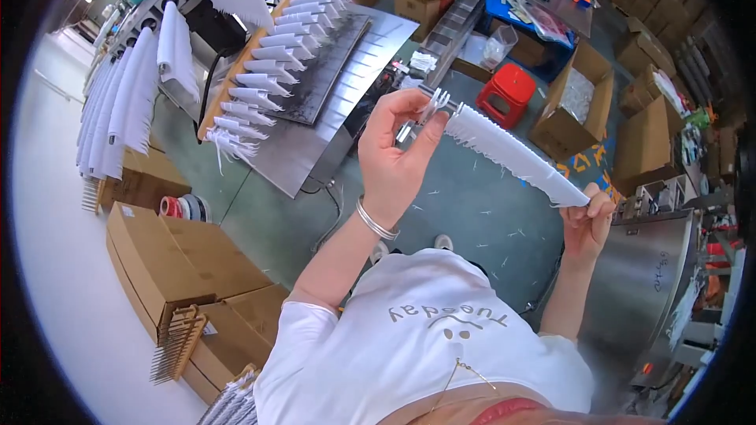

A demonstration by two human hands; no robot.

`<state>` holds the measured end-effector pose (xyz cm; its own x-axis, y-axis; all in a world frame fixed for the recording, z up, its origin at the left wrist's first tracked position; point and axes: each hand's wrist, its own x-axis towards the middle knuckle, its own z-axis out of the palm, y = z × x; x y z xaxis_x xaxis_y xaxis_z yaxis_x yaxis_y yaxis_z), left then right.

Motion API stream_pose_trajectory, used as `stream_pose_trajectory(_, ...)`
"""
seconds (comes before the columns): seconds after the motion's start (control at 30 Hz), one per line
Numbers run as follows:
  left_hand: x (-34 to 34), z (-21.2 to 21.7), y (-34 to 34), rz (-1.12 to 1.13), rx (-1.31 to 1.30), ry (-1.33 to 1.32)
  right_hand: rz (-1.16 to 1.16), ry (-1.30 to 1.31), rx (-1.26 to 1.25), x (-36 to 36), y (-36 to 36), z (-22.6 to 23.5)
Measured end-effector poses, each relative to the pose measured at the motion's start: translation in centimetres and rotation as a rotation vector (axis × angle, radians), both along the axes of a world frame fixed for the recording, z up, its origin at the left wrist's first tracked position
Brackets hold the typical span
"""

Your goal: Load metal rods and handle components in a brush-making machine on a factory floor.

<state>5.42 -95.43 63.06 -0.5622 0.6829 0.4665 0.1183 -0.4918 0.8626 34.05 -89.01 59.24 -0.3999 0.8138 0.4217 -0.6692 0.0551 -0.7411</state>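
Monitoring remotely, I listed: one white fringed roll, above the floor; left hand pinched one end, right hand gripped the other, presumably for straightness; wooden rack spaced similar rolls, likely against tangling.

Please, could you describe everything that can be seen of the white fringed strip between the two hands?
The white fringed strip is long, narrow and looks like cloth, with ragged, thread-like fringe along its lower edge. It is stretched out straight above the green floor, slanting down toward the picture's right. The right hand grips its far end. Its other end is at the left hand, whose fingers hold small shiny pieces; I cannot tell how these join the strip.
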Motion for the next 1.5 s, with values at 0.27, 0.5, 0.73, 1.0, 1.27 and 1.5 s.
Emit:
stream_pose_trajectory(0.27,0.8,0.5,0.3,0.274,0.044,0.393,-0.092,-0.045,0.043,0.4,-1.0,0.2)
stream_pose_trajectory(0.5,2.6,0.5,0.9,0.200,-0.028,0.231,-0.099,-0.008,0.046,1.6,-1.7,0.6)
stream_pose_trajectory(0.73,2.8,0.9,1.2,0.233,-0.028,0.260,-0.135,-0.032,0.027,1.9,-1.0,-0.4)
stream_pose_trajectory(1.0,2.6,0.9,1.6,0.271,0.091,0.364,-0.138,-0.054,0.075,1.6,-0.4,-1.0)
stream_pose_trajectory(1.27,2.0,-0.2,0.9,0.232,0.109,0.349,-0.113,-0.033,0.056,1.5,-0.4,-0.4)
stream_pose_trajectory(1.5,1.8,0.2,1.7,0.093,0.022,0.258,-0.076,0.003,0.025,1.7,-0.4,-0.6)
